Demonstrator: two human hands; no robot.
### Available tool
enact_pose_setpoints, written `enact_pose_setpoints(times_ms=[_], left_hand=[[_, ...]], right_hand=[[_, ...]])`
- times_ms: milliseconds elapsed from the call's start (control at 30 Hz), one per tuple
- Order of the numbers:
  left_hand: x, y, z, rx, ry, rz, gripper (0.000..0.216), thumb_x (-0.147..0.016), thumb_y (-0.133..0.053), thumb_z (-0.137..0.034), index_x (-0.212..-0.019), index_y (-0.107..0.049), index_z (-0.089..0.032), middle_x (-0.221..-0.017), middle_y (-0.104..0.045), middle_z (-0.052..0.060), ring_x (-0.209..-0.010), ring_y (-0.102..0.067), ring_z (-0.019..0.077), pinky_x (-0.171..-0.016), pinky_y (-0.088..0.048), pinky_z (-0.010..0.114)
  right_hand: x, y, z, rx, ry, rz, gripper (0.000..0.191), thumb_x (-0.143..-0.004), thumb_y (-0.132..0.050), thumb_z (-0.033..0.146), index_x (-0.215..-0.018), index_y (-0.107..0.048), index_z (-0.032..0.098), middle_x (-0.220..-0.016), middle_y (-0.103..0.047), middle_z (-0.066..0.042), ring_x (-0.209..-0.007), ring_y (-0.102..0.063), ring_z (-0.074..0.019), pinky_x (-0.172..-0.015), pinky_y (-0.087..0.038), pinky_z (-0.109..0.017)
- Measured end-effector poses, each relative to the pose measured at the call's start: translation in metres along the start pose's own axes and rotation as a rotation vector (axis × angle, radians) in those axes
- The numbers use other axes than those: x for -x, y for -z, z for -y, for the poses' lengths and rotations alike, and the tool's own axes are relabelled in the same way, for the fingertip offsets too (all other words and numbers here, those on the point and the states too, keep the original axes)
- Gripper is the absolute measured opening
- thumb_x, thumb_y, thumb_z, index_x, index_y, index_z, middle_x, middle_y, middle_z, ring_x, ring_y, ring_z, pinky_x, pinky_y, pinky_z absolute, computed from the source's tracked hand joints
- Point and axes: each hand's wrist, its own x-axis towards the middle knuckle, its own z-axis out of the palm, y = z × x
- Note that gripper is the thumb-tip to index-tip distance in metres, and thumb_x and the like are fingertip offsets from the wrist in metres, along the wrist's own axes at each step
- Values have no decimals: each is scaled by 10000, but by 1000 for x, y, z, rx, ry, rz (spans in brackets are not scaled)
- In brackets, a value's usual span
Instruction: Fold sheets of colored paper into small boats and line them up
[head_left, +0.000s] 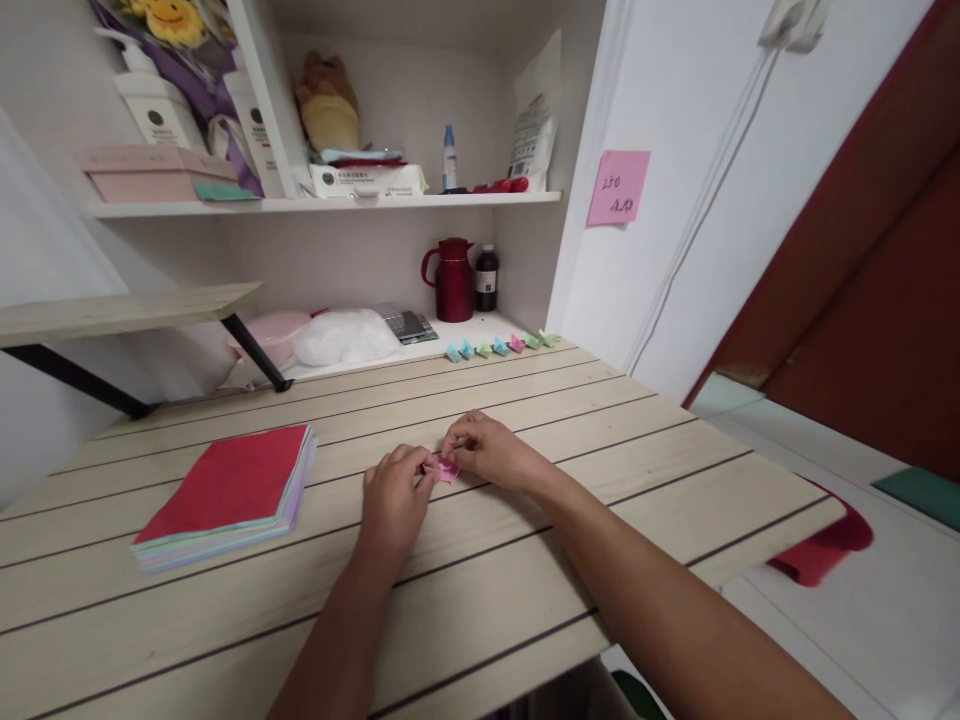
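A small piece of folded pink paper [448, 471] is held between my two hands, just above or on the wooden table [517, 560]. My left hand [396, 488] pinches its left side with thumb and forefinger. From the right, my right hand [486, 447] grips the upper edge between thumb and fingertips. The fingers cover part of the paper, so its full shape is hidden. To the left lies a stack of coloured paper [229, 485] with a red sheet on top.
Several small folded paper figures [484, 349] in blue, green and pink line the table's back edge. Behind them stand a red jug [454, 281] and a dark bottle [486, 279]. A small raised wooden shelf [135, 310] on black legs occupies the back left.
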Motion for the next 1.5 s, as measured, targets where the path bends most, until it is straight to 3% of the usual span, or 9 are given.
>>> enact_pose_setpoints(times_ms=[67,200,333,500,800,1033,1300,1500], left_hand=[[0,0,0,8,1,-3,111,-845,-573,-183,-816,-653,-253,-938,-681,-6,-913,-596,170,-796,-385,297],[0,-1,0,47,6,-13,122,-829,-571,-150,-795,-639,-246,-916,-678,-6,-898,-602,164,-800,-395,287],[-1,-2,3,119,36,-34,133,-810,-556,-125,-760,-615,-233,-869,-685,-10,-856,-616,153,-791,-419,275],[-2,-2,6,227,75,-67,112,-818,-540,-172,-748,-601,-235,-795,-694,-29,-786,-636,138,-755,-446,256],[-4,-3,8,362,115,-121,103,-830,-508,-263,-760,-578,-235,-752,-666,-25,-733,-631,146,-718,-447,260],[-5,-6,7,458,138,-147,96,-762,-594,-289,-720,-525,-236,-711,-627,-38,-666,-604,133,-645,-453,240],[-3,-1,2,449,161,-229,141,-732,-639,-290,-651,-541,-228,-676,-614,-44,-664,-560,131,-660,-416,241],[-4,0,-1,482,177,-244,207,-740,-645,-363,-624,-549,-222,-606,-601,-39,-583,-525,124,-581,-389,234]], right_hand=[[1,3,-1,-15,31,51,75,-785,-713,239,-851,-725,206,-952,-580,-26,-896,-571,-156,-809,-452,-256],[3,6,-3,-24,73,134,332,-623,-836,192,-929,-707,208,-1050,-570,-29,-869,-577,-150,-772,-456,-250],[2,4,-1,-3,56,106,235,-660,-753,80,-853,-676,191,-858,-613,11,-744,-545,-122,-672,-392,-217],[1,0,1,-94,-14,69,138,-715,-743,194,-748,-611,174,-672,-594,44,-631,-507,-111,-595,-351,-206],[-3,-4,-6,-342,-72,36,151,-771,-657,277,-767,-532,192,-630,-575,48,-571,-480,-106,-533,-348,-198],[-6,-11,-12,-481,-104,38,160,-752,-653,275,-759,-519,189,-629,-624,22,-563,-521,-111,-527,-359,-202],[-8,-7,-11,-508,-94,-23,281,-592,-801,274,-660,-549,168,-594,-542,65,-570,-443,-88,-540,-312,-200],[-8,-8,-9,-539,-83,-41,325,-594,-810,350,-648,-543,172,-598,-538,57,-571,-437,-93,-549,-310,-215]])
